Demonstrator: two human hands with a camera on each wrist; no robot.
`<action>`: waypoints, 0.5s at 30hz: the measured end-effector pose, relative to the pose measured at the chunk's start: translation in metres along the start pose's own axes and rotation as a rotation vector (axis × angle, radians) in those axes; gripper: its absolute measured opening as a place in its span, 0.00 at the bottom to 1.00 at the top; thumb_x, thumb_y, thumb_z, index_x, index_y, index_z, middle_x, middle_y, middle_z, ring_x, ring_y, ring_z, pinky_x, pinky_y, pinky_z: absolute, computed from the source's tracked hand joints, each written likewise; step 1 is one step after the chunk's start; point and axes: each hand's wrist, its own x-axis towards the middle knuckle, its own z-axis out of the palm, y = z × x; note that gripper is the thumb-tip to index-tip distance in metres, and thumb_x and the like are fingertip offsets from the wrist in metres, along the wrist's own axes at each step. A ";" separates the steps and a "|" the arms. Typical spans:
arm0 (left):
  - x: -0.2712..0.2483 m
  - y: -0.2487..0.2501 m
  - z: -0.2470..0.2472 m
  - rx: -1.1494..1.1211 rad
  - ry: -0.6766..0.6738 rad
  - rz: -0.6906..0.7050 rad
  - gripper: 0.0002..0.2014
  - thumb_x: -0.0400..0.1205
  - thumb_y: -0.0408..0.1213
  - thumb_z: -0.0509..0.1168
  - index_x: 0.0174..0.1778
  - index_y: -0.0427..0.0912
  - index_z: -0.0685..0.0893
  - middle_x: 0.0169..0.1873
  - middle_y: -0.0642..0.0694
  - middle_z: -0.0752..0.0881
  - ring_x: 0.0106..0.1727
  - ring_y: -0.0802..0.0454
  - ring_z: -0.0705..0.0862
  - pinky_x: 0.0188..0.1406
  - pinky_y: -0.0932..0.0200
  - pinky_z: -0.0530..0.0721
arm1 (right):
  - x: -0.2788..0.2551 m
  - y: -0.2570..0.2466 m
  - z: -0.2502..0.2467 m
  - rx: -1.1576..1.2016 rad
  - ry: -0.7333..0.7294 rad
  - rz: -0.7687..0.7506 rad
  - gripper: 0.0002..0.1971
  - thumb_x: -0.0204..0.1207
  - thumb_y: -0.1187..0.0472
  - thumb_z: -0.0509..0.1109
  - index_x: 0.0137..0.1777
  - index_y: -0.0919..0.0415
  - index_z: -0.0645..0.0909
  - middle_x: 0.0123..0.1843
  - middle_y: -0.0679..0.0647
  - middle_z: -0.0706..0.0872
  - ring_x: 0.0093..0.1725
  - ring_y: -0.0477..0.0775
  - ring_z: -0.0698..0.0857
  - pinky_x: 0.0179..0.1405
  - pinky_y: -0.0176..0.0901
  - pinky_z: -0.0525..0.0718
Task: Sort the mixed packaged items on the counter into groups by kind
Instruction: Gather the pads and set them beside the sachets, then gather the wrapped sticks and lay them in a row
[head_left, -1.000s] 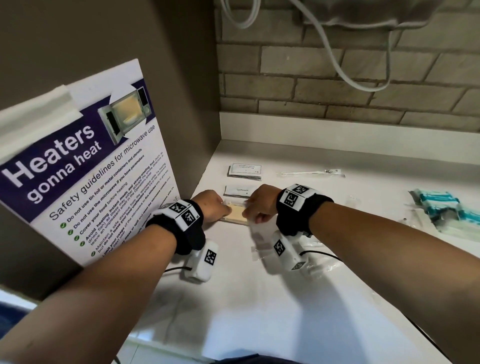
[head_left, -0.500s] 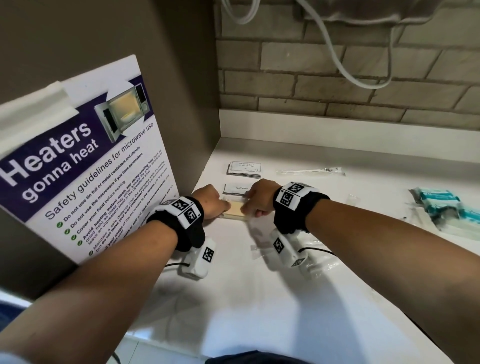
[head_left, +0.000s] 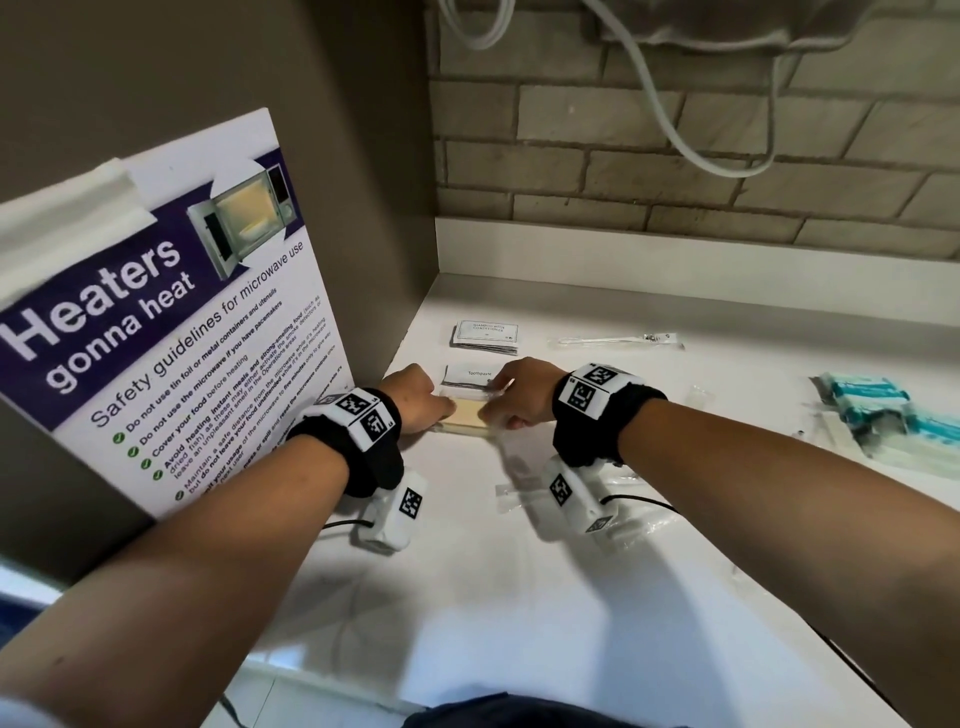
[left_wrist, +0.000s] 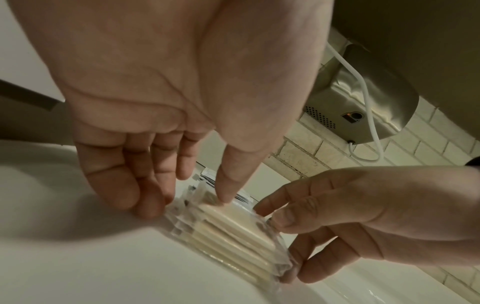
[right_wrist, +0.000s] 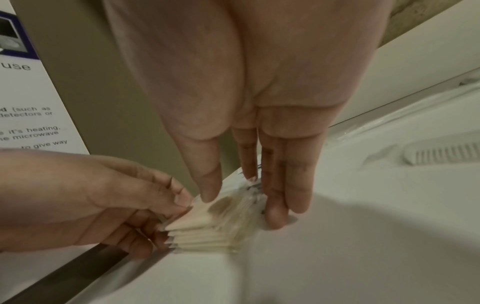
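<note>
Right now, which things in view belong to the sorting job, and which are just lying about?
Job: left hand and right hand gripping the beige packet stack; toothpaste sachets; shampoo sachets; wrapped toothbrush; teal packets.
Lying about: microwave safety poster; white cable; steel wall unit.

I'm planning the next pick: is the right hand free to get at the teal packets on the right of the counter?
Probably, once it lets go: the right hand and the left hand both pinch the stack of cream wrapped items. Nothing tall stands on the counter between it and the teal packets.
</note>
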 end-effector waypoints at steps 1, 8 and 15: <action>0.000 -0.001 0.000 -0.005 0.004 0.002 0.25 0.79 0.51 0.67 0.68 0.39 0.76 0.64 0.41 0.83 0.65 0.43 0.80 0.60 0.58 0.76 | -0.001 0.002 -0.001 0.006 0.000 -0.013 0.23 0.67 0.56 0.75 0.61 0.67 0.85 0.35 0.56 0.85 0.36 0.54 0.80 0.46 0.46 0.84; 0.003 0.022 -0.006 -0.055 0.189 0.137 0.22 0.75 0.47 0.71 0.63 0.43 0.77 0.62 0.40 0.81 0.63 0.42 0.80 0.65 0.51 0.78 | -0.037 0.027 -0.029 -0.181 0.017 -0.123 0.21 0.73 0.51 0.75 0.65 0.55 0.80 0.62 0.51 0.85 0.57 0.54 0.83 0.56 0.42 0.78; 0.016 0.121 0.010 0.004 0.144 0.512 0.13 0.76 0.29 0.65 0.55 0.40 0.85 0.57 0.41 0.84 0.60 0.43 0.81 0.56 0.61 0.75 | -0.072 0.064 -0.029 -0.456 -0.104 -0.130 0.20 0.76 0.55 0.71 0.67 0.58 0.78 0.66 0.53 0.82 0.65 0.57 0.80 0.64 0.47 0.78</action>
